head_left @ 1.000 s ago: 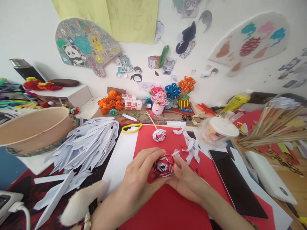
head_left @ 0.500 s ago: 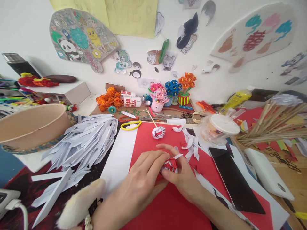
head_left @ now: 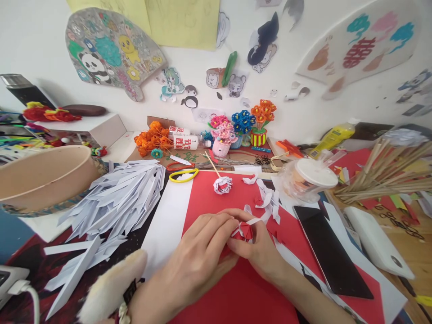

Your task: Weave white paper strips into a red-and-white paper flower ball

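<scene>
Between my two hands is a small ball woven from red and white paper strips, its lower and left sides hidden by fingers. My left hand wraps its fingers over the ball's left side. From the right, my right hand pinches it with the thumb in front and the fingers behind. A white strip end pokes out beside the right index finger. Farther back, a similar red and white paper ball on a thin stick lies on the red paper sheet.
Left stand a heap of folded white strips, a round tan container and scissors. On the right lie paper scraps, a black phone, a lidded cup, a white power bank and bundled sticks.
The ball has turned slightly in my hands, showing more of its red and white face. My right fingers have curled closer around it, and the white strip end is lower.
</scene>
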Demonstrator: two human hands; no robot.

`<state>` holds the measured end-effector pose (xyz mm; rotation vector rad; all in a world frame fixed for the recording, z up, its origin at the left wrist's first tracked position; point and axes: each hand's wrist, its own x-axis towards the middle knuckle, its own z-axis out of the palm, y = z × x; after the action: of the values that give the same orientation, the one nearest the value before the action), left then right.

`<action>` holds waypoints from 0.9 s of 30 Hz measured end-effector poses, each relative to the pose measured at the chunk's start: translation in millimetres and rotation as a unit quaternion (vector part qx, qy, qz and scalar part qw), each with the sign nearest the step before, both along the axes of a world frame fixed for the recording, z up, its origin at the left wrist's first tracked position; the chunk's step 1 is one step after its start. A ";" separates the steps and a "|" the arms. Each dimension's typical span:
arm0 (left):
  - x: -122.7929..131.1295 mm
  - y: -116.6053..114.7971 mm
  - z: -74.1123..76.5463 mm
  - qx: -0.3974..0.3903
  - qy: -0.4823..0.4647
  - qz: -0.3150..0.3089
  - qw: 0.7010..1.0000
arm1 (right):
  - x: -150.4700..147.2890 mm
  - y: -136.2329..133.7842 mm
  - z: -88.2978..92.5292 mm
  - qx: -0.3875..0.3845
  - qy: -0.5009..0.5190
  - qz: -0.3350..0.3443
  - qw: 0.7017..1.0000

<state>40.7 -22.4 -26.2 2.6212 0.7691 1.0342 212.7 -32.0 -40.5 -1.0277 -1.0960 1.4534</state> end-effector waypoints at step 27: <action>0.6 10.3 7.8 -0.110 0.011 -0.011 0.994 | 8.3 4.4 1.9 -0.111 0.193 0.114 0.968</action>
<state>41.2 -12.1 -18.4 2.4526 0.8081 0.8617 221.0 -27.5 -38.6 -0.7370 -0.7983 1.9025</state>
